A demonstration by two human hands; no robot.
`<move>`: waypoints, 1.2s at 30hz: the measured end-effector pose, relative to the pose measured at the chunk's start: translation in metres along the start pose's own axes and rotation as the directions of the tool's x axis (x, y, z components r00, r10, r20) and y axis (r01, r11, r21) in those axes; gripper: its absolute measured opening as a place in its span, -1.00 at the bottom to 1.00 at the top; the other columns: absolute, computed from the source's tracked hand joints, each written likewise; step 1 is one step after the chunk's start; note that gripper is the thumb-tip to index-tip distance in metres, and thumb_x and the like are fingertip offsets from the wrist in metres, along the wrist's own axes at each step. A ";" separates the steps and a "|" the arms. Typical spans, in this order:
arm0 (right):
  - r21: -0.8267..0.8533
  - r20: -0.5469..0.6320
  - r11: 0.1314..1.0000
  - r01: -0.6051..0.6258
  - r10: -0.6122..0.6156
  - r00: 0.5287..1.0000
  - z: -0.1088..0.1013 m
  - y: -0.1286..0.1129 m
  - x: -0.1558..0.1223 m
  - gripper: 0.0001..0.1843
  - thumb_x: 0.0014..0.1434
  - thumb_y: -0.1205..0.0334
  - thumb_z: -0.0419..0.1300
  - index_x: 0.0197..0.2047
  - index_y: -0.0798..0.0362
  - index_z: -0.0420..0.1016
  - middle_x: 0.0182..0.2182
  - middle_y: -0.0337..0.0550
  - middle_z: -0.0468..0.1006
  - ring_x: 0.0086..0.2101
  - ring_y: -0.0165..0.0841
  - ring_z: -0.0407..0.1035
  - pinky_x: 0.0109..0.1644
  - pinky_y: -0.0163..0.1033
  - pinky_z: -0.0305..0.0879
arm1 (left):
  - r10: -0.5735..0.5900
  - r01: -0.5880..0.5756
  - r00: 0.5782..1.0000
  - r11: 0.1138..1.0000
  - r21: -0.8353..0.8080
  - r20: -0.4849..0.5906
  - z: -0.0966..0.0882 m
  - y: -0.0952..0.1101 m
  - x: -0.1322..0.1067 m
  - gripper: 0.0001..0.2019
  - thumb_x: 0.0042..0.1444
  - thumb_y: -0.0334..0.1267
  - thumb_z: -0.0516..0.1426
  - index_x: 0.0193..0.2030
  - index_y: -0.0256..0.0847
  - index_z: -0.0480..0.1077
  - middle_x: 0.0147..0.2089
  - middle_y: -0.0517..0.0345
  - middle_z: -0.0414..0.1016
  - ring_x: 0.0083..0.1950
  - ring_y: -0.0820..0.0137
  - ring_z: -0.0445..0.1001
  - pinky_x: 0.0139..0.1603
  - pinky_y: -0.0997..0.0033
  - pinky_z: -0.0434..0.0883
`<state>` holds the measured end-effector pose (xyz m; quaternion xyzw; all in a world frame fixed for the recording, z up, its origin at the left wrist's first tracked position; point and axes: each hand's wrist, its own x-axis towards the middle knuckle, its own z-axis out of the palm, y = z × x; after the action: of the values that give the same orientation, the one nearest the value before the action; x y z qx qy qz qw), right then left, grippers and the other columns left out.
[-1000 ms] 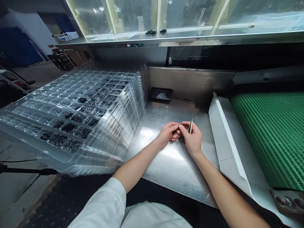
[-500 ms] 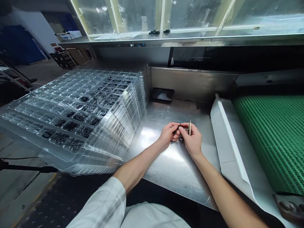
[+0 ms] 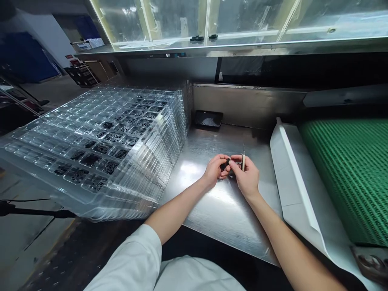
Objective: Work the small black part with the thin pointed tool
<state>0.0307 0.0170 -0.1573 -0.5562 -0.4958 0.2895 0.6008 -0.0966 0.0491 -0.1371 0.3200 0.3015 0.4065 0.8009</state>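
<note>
My left hand [image 3: 216,169] and my right hand [image 3: 247,176] meet over the steel worktop [image 3: 218,210]. Both pinch a small black part [image 3: 226,164] between their fingertips. My right hand also grips thin metal tweezers [image 3: 243,157], whose tips point up and away from me. A stack of clear plastic trays [image 3: 100,141] stands to the left of my hands, with several small black round parts [image 3: 102,148] lying in the pockets of the top tray.
A green conveyor belt [image 3: 348,169] runs on the right behind a white guide plate [image 3: 291,169]. A black phone-like slab [image 3: 207,119] lies at the back by the steel wall. A glass-panelled guard spans the top. Brown parts [image 3: 371,262] sit at the lower right.
My hands have stayed together with the small part between them, the fingers shifting only slightly. The view has drifted a little.
</note>
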 end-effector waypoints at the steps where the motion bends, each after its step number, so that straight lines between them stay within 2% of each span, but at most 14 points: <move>1: 0.002 -0.006 1.000 0.002 -0.002 1.000 0.000 0.000 0.000 -0.60 0.16 -0.11 0.38 -0.11 0.01 0.55 -0.35 -0.17 0.58 -0.41 -0.28 0.49 -0.28 -0.19 0.43 | -0.003 0.003 1.000 1.000 0.006 -0.003 0.000 0.000 0.000 -0.80 0.11 -0.25 0.19 -0.14 -0.18 0.31 -0.50 0.30 0.30 -0.65 0.59 0.08 -0.62 0.59 -0.09; 5: -0.009 -0.030 1.000 0.013 -0.013 0.999 0.000 0.001 0.000 -0.59 0.15 -0.13 0.37 -0.12 0.01 0.55 -0.31 -0.14 0.59 -0.40 -0.27 0.49 -0.32 -0.21 0.41 | -0.014 0.014 1.000 1.000 0.023 0.000 0.001 0.001 -0.001 -0.81 0.14 -0.23 0.19 -0.13 -0.17 0.31 -0.49 0.31 0.28 -0.65 0.61 0.07 -0.61 0.60 -0.11; 11: 0.009 -0.007 1.000 -0.026 0.027 1.000 -0.002 0.006 0.002 -0.56 0.14 -0.13 0.38 -0.09 0.03 0.54 -0.35 -0.15 0.59 -0.42 -0.27 0.46 -0.31 -0.18 0.42 | -0.028 0.027 0.999 0.999 0.025 0.020 0.001 0.002 -0.002 -0.76 0.15 -0.19 0.22 -0.10 -0.17 0.31 -0.48 0.31 0.30 -0.65 0.61 0.07 -0.62 0.61 -0.09; 19: 0.037 -0.021 0.999 -0.031 0.032 0.999 -0.001 0.002 0.001 -0.59 0.14 -0.11 0.39 -0.10 0.01 0.55 -0.37 -0.18 0.57 -0.42 -0.28 0.47 -0.31 -0.19 0.43 | -0.022 0.022 0.999 1.000 0.015 0.027 0.001 0.004 -0.004 -0.80 0.19 -0.23 0.21 -0.10 -0.19 0.33 -0.46 0.28 0.33 -0.63 0.60 0.11 -0.61 0.59 -0.07; 28: -0.075 -0.059 0.996 0.049 -0.054 0.997 -0.003 0.004 0.004 -0.64 0.20 -0.10 0.30 -0.13 0.01 0.58 -0.22 -0.08 0.60 -0.27 -0.23 0.47 -0.17 -0.16 0.41 | 0.012 -0.012 0.999 1.000 -0.010 0.034 0.001 0.002 -0.002 -0.80 0.21 -0.23 0.22 -0.10 -0.19 0.31 -0.44 0.27 0.33 -0.63 0.62 0.07 -0.61 0.61 -0.10; 32: -0.088 -0.056 0.995 0.052 -0.057 0.997 -0.002 0.004 0.002 -0.62 0.28 -0.15 0.25 -0.12 0.01 0.57 -0.28 -0.13 0.57 -0.35 -0.28 0.40 -0.28 -0.23 0.33 | 0.042 -0.041 0.999 0.999 -0.026 0.020 0.000 0.005 -0.001 -0.85 0.24 -0.27 0.17 -0.09 -0.18 0.30 -0.45 0.26 0.33 -0.64 0.61 0.07 -0.60 0.59 -0.08; 36: -0.117 0.006 0.991 0.070 -0.070 0.998 -0.005 0.002 0.000 -0.50 0.39 -0.27 0.13 -0.14 0.02 0.57 -0.38 -0.20 0.51 -0.46 -0.33 0.29 -0.38 -0.26 0.20 | 0.073 -0.074 0.997 0.997 -0.030 -0.027 0.000 0.011 -0.003 -0.81 0.23 -0.23 0.19 -0.08 -0.18 0.30 -0.45 0.27 0.31 -0.63 0.62 0.05 -0.60 0.58 -0.10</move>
<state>0.0356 0.0155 -0.1591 -0.5725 -0.5318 0.2391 0.5765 -0.1028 0.0520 -0.1282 0.3131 0.2939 0.4443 0.7863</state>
